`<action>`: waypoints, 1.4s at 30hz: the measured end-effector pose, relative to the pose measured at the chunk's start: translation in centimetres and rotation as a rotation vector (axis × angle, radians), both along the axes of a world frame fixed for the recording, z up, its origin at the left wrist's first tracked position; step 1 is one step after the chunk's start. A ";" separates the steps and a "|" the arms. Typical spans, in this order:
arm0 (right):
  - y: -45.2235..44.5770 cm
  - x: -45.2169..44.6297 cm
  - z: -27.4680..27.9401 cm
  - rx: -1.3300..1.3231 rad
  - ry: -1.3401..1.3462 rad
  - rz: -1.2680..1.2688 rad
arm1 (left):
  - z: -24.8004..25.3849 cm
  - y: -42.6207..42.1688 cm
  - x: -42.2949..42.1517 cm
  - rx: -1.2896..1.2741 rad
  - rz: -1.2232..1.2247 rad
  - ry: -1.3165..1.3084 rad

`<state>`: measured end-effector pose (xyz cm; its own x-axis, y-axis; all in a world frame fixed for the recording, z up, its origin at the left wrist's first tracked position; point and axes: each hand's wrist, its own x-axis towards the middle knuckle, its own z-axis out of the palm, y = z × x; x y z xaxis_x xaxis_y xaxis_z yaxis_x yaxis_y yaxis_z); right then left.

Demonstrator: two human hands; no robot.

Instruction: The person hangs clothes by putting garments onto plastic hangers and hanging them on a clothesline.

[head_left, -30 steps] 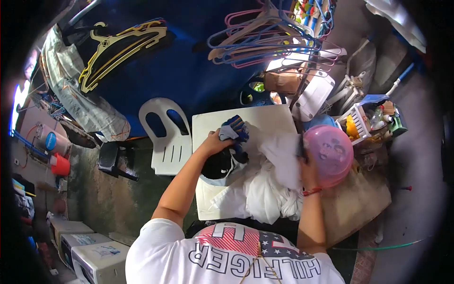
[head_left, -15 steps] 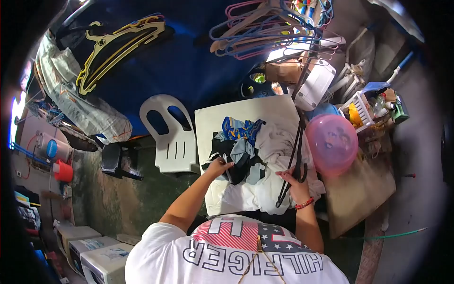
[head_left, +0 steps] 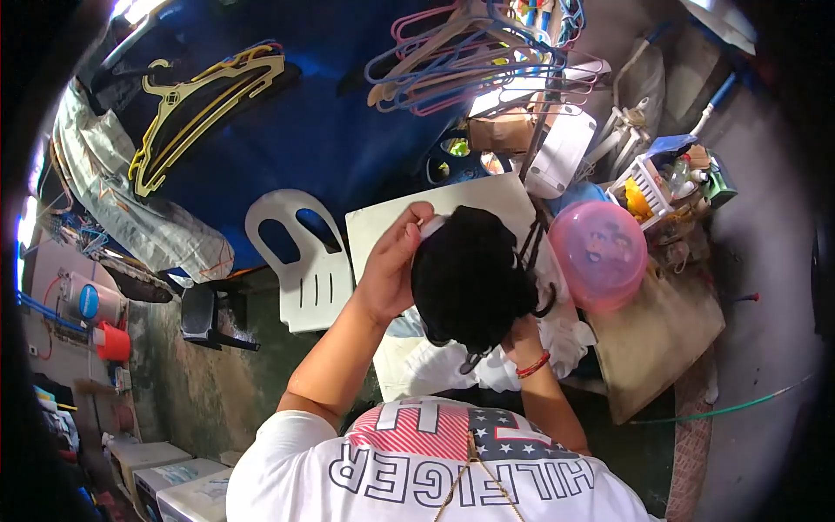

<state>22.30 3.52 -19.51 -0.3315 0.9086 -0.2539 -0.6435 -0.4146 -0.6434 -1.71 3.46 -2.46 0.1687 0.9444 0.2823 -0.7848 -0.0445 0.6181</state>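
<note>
A bunched black cloth is lifted above the white table. My left hand grips its upper left edge, fingers closed near a small white patch. Under the cloth's lower right side is my right hand, with a red bracelet at the wrist; its fingers are mostly hidden. A black hanger shows beside the black cloth, near my right hand. White cloth lies heaped on the table below and to the right.
A pink basin stands right of the table, with a white basket behind it. A white chair is on the left. Blue and pink hangers hang above the table; yellow hangers hang at upper left.
The black cloth has been picked up from the table and raised in my left hand. My right hand has moved left, under it, and the hanger has shifted with it.
</note>
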 end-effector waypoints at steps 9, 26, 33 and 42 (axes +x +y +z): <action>2.0 2.0 4.9 0.370 -0.830 -0.126 | -14.3 1.3 -4.7 -0.243 0.878 1.402; 3.5 8.3 5.1 0.735 -1.566 -0.386 | -4.6 0.2 -1.9 0.014 0.613 1.227; 1.9 10.8 3.6 0.581 -1.500 0.047 | -2.1 0.7 -5.1 -0.341 0.540 0.872; 1.3 9.4 7.5 0.816 -1.448 0.203 | -9.6 3.7 -1.6 -0.547 0.271 0.841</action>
